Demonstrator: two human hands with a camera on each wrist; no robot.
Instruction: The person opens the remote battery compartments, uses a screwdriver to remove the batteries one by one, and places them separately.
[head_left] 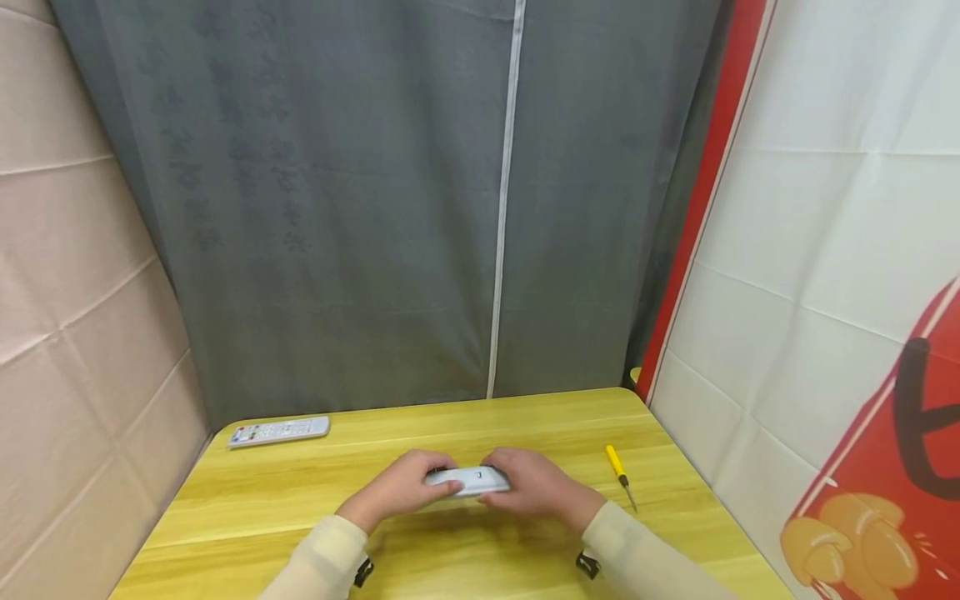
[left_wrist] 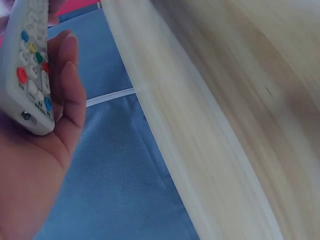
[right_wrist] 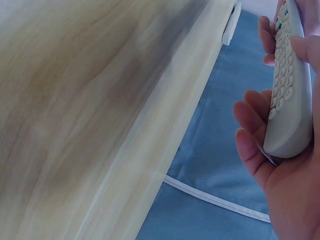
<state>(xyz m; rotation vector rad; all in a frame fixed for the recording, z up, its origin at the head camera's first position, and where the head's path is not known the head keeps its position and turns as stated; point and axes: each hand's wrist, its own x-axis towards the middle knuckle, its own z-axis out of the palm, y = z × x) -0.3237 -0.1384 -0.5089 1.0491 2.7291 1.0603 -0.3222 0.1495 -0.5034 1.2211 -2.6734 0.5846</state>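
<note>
Between both hands, above the middle of the table, is a white remote control (head_left: pixel 480 480). Its plain back with a small dark latch mark faces up in the head view. My left hand (head_left: pixel 408 483) grips its left end, thumb along the near edge. The right hand (head_left: pixel 534 485) holds the other end. In the left wrist view the remote control (left_wrist: pixel 30 85) shows coloured buttons, with the left hand's fingers curled beside it. From the right wrist, rows of pale buttons show on the remote control (right_wrist: pixel 292 107), its rounded end by the right palm.
A second remote control (head_left: pixel 279 430) lies buttons up at the table's back left corner. On the right lies a screwdriver (head_left: pixel 618 467) with a yellow handle. A grey curtain (head_left: pixel 360 208) hangs behind the wooden table (head_left: pixel 225 517), and pale cloth walls flank it.
</note>
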